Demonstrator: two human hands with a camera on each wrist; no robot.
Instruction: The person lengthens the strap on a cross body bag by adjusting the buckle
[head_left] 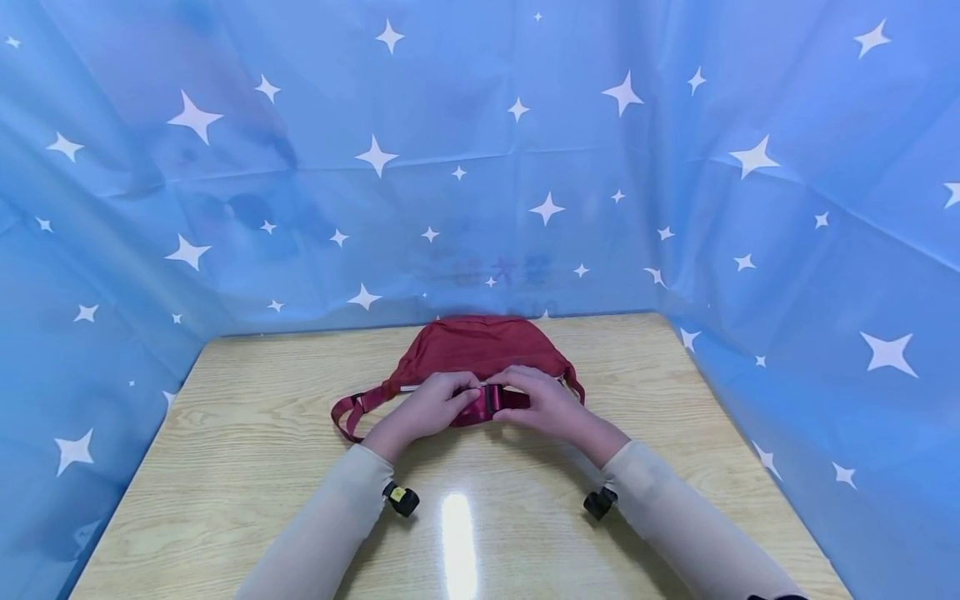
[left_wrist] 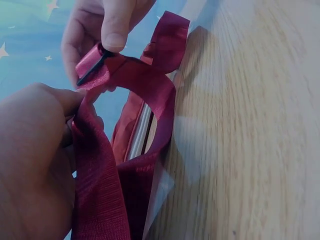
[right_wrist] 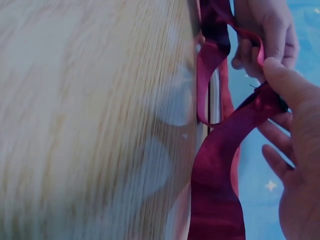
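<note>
A dark red waist bag (head_left: 480, 343) rests near the back of the table. In front of it both hands hold its red webbing strap (left_wrist: 97, 175) at a black strap slider (head_left: 492, 398). My left hand (head_left: 435, 406) pinches the strap just left of the slider. On the other side, the right hand (head_left: 546, 406) grips the slider end between thumb and fingers. Between the hands the strap bows into a loop, seen in the left wrist view. From the right wrist, the right thumb (right_wrist: 285, 80) presses on the strap by the slider, which is partly hidden.
A loose strap loop (head_left: 348, 415) lies left of the bag on the wooden table (head_left: 262, 467). Behind and at both sides hangs a blue curtain (head_left: 465, 192) with white stars. A silvery zipper (left_wrist: 140, 132) runs along the bag's front.
</note>
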